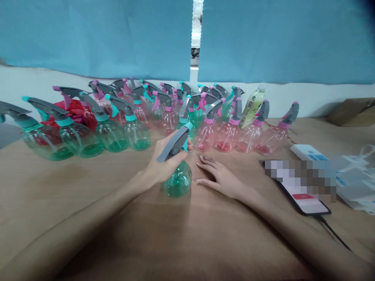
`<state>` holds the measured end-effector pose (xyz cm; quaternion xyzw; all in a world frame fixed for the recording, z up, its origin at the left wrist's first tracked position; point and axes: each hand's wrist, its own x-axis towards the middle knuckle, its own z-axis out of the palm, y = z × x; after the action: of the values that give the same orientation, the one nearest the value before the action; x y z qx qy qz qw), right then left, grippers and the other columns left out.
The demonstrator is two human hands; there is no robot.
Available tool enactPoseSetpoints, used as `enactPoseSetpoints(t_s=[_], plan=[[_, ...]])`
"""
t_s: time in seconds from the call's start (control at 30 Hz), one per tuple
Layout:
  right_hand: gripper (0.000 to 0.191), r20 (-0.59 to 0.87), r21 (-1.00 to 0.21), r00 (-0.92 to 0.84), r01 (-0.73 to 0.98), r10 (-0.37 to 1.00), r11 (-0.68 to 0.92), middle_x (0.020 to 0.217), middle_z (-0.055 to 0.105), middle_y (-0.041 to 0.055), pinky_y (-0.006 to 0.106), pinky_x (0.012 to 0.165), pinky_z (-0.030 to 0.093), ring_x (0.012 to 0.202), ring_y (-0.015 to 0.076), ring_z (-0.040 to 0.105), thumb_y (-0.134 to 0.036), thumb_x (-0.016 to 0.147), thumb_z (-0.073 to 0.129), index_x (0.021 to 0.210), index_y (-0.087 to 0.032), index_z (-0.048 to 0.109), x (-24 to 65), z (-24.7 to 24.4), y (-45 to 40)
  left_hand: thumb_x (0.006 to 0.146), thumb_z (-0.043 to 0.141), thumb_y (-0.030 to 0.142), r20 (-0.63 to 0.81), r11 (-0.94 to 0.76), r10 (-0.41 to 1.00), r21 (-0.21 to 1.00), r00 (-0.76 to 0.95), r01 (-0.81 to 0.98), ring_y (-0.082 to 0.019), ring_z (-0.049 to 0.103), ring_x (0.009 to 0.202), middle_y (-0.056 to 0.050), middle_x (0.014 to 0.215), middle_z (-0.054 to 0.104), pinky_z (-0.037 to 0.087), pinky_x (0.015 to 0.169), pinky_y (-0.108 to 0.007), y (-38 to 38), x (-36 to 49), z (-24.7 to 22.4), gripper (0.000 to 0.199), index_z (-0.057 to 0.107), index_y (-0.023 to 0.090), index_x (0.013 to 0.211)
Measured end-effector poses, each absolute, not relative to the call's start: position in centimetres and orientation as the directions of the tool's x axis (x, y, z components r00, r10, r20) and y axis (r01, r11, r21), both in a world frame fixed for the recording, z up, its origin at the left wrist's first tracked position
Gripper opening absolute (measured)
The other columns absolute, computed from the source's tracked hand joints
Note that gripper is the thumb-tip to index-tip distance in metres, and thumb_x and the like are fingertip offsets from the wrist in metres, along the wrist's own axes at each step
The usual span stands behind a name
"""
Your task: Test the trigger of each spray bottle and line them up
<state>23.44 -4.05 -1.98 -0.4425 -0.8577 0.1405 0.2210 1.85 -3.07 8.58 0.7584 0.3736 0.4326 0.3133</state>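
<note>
My left hand point(164, 160) is wrapped around the neck of a green spray bottle point(177, 181) with a grey and teal trigger head. The bottle is tilted slightly, and I cannot tell whether its base touches the table. Just to the right, my right hand point(221, 175) is over the tabletop with its fingers stretched out, holding nothing. Beyond the hands, green spray bottles point(137, 134) stand in a row at left. Pink spray bottles point(226, 136) with grey and pink heads form a row at right. Several more of both colours crowd behind them.
A phone point(307, 197) with a cable lies on the wooden table point(146, 238) at right, beside a white box point(310, 152) and a clear plastic bag point(357, 183). A cardboard box point(351, 111) is at the back right. Red plastic point(70, 113) shows behind the left bottles.
</note>
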Motion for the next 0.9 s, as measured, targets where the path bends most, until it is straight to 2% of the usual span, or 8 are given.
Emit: enactPoseSetpoints(t_s=[0.17,0.33,0.47,0.53,0.7,0.9], plan=[[0.070,0.243,-0.430,-0.509,0.706,0.826,0.562,0.147,0.042,0.0133,0.049,0.113,0.030,0.137,0.0290,0.037,-0.064,0.086,0.047,0.137,-0.016,0.049,23.4,-2.0,-4.1,0.073,0.052,0.016,0.421,-0.518,0.840,0.810,0.342,0.276,-0.019,0.059,0.081,-0.001,0.087,0.063,0.049,0.075,-0.032,-2.9,1.7,8.2,0.016,0.059,0.023,0.085],[0.067,0.265,-0.438,-0.501,0.699,0.824,0.566,0.147,0.044,0.0114,0.052,0.111,0.032,0.137,0.0296,0.037,-0.064,0.085,0.048,0.137,-0.022,0.049,23.5,-2.3,-4.0,0.075,0.052,0.017,0.378,-0.487,0.853,0.825,0.359,0.288,-0.020,0.063,0.086,-0.001,0.102,0.067,0.051,0.080,-0.034,-2.6,1.6,7.7,0.038,0.062,0.027,0.110],[0.067,0.268,-0.446,-0.507,0.689,0.819,0.572,0.147,0.043,0.0111,0.053,0.111,0.031,0.137,0.0300,0.036,-0.063,0.085,0.049,0.138,-0.022,0.047,23.5,-2.3,-4.0,0.077,0.053,0.018,0.385,-0.481,0.863,0.823,0.327,0.302,-0.021,0.063,0.095,-0.002,0.113,0.066,0.051,0.085,-0.036,-2.8,1.6,7.5,0.046,0.058,0.029,0.121],[0.067,0.262,-0.448,-0.509,0.688,0.820,0.570,0.147,0.043,0.0110,0.052,0.112,0.031,0.137,0.0299,0.036,-0.062,0.086,0.049,0.139,-0.021,0.047,23.5,-2.2,-4.0,0.077,0.053,0.018,0.384,-0.478,0.865,0.827,0.324,0.296,-0.022,0.064,0.094,-0.002,0.110,0.067,0.052,0.086,-0.036,-2.9,1.6,7.5,0.047,0.058,0.029,0.123],[0.065,0.272,-0.458,-0.507,0.680,0.818,0.573,0.148,0.042,0.0100,0.054,0.110,0.032,0.137,0.0305,0.037,-0.062,0.086,0.049,0.140,-0.024,0.046,23.4,-2.1,-4.1,0.076,0.055,0.019,0.395,-0.478,0.870,0.820,0.295,0.314,-0.024,0.064,0.095,-0.001,0.091,0.070,0.052,0.086,-0.038,-2.8,1.6,7.3,0.042,0.061,0.029,0.116],[0.066,0.259,-0.445,-0.511,0.690,0.819,0.571,0.148,0.042,0.0106,0.052,0.112,0.031,0.137,0.0296,0.036,-0.062,0.086,0.048,0.139,-0.022,0.047,23.5,-2.1,-4.0,0.076,0.055,0.017,0.399,-0.482,0.865,0.830,0.304,0.281,-0.023,0.062,0.101,-0.002,0.109,0.067,0.050,0.090,-0.037,-2.8,1.6,7.4,0.043,0.059,0.028,0.118]])
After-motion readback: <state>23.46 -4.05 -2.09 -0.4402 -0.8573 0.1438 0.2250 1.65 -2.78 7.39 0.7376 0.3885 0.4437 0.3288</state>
